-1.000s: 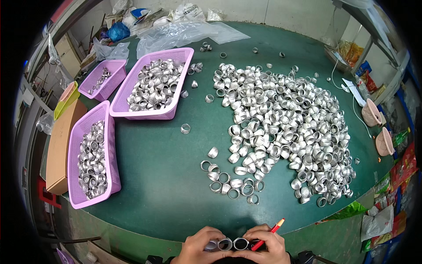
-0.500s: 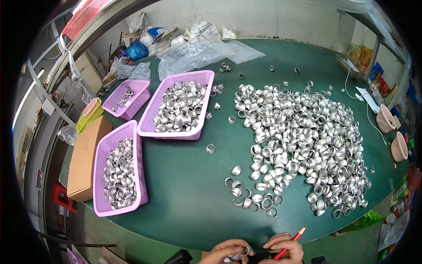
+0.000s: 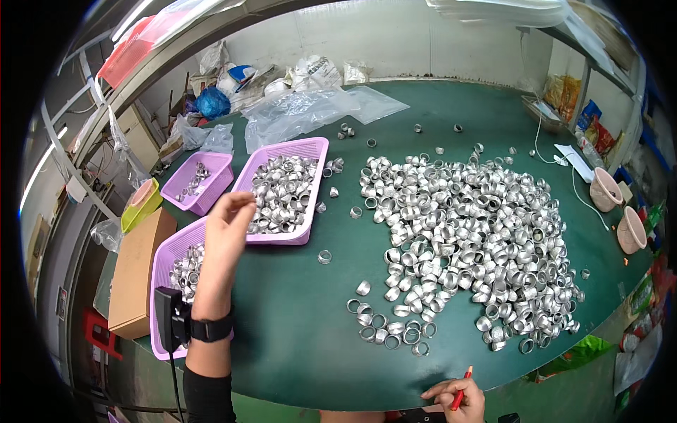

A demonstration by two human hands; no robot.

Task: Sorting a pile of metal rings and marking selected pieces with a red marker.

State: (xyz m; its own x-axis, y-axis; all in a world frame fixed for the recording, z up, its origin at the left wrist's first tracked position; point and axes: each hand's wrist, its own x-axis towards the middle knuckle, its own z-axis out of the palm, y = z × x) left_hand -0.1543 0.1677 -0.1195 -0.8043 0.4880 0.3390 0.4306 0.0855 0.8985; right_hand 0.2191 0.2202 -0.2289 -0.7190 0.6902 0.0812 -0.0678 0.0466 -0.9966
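Note:
My left hand point(image 3: 231, 215) is raised over the left rim of the larger purple basket point(image 3: 315, 156), its fingers curled together. Whatever they may hold is hidden. Silver metal rings point(image 3: 283, 194) fill the bottom of that basket. My left forearm passes across a second purple basket point(image 3: 163, 268), which also has rings in it. At the table's front edge, my right hand point(image 3: 460, 402) is closed round a red pencil point(image 3: 458, 399), its tip pointing up. A large pile of loose metal rings point(image 3: 465, 233) spreads over the right of the green table point(image 3: 296, 338).
A smaller purple basket point(image 3: 222, 180) with few rings stands behind, near a cardboard box point(image 3: 137, 275). Clear plastic bags point(image 3: 303, 113) lie at the back. Two pink baskets point(image 3: 606, 190) sit at the right edge beside a white cable point(image 3: 585, 201). Several single rings are scattered about.
My left hand has moved from the front edge, where it held metal rings, up and left to the larger basket. My right hand stays low with the pencil. The view has shifted slightly.

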